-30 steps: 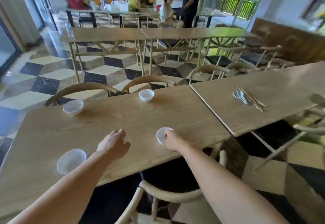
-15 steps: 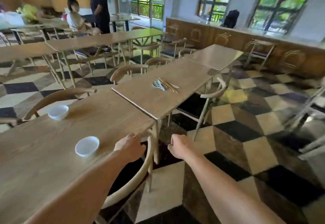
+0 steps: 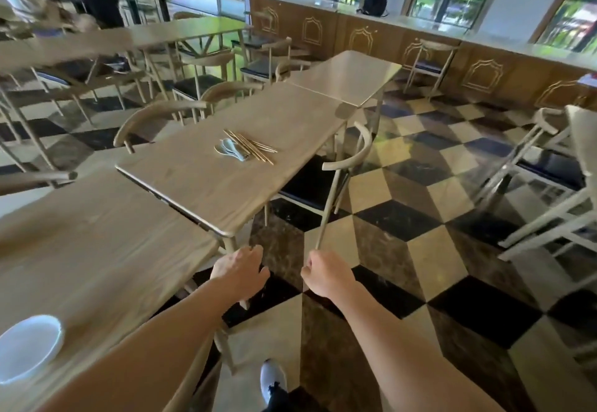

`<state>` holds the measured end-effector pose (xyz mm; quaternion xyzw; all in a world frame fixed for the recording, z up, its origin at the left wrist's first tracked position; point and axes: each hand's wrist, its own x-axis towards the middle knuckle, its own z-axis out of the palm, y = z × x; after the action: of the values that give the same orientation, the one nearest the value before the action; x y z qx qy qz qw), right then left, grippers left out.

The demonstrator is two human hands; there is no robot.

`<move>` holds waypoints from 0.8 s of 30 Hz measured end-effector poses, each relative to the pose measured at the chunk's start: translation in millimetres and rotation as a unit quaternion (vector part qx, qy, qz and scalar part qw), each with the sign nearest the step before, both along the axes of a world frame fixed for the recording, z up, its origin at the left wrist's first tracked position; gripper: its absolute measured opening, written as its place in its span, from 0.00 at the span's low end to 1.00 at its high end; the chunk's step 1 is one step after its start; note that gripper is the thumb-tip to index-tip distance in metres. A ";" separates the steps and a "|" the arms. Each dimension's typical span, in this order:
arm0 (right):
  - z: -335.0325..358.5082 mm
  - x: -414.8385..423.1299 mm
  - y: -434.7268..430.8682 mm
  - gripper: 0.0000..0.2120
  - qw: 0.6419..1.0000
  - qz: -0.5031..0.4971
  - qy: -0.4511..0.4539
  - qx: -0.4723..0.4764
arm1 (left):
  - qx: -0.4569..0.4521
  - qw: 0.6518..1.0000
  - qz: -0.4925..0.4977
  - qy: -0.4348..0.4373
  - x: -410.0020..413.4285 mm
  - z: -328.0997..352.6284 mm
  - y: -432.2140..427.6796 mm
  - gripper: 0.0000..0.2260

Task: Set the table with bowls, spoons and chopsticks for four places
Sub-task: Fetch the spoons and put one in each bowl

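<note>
Spoons and chopsticks lay well ahead of my hands, nothing picked up yet.

The chopsticks [image 3: 250, 149] lay heaped on the next table [image 3: 200, 191], their long axes running from far-left to near-right, with the spoons [image 3: 230, 149] touching them on the left side. The pile sat almost straight ahead of my left hand [image 3: 239, 271], so I judged that hand nearer and my right hand [image 3: 326, 277] slightly farther off. Both hands hung loosely curled, holding nothing. One bowl [image 3: 27, 347] sat back and far left of my left hand.
</note>
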<state>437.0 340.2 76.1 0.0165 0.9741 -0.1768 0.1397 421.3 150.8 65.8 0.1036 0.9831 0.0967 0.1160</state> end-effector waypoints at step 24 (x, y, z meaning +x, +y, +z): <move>-32.6 -441.6 -48.3 0.08 0.978 0.169 -0.121 -0.009 | 0.044 0.969 0.225 -0.096 -369.9 -43.8 -28.9 0.14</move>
<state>-4.6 292.0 43.5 -0.1283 0.9372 -0.1561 0.2845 51.3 121.9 22.0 -0.1255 0.9602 0.1728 0.1802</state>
